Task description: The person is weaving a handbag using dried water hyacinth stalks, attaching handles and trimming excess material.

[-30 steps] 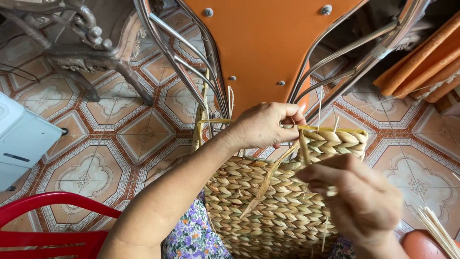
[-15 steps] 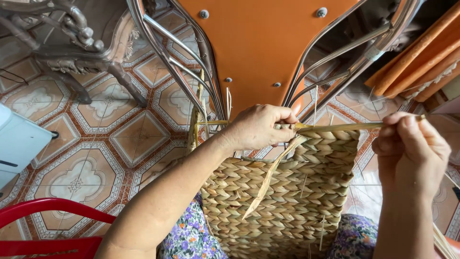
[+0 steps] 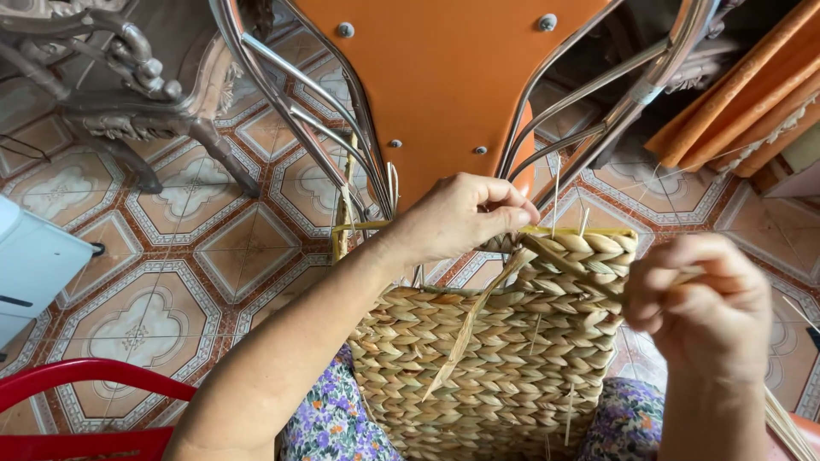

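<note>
Head view: two hands weave a tan plaited-straw panel [image 3: 504, 358] propped on the lap, before an upturned orange metal-legged chair [image 3: 453, 77].

Most of the panel looks finished, with many rows of braid packed tight below; only the top edge, where loose straw ends stick up, seems left to work. The left hand [image 3: 457, 218] is curled closed, fingertips pinching the straw at the panel's upper rim, where a flat loose strand [image 3: 465, 329] hangs down across the weave. The right hand [image 3: 705, 303] is clenched around a thin straw strand, drawn taut off the panel's right edge. Patterned tiled floor [image 3: 154, 256] lies beneath; a red plastic chair rail [image 3: 85, 376] sits lower left.
</note>
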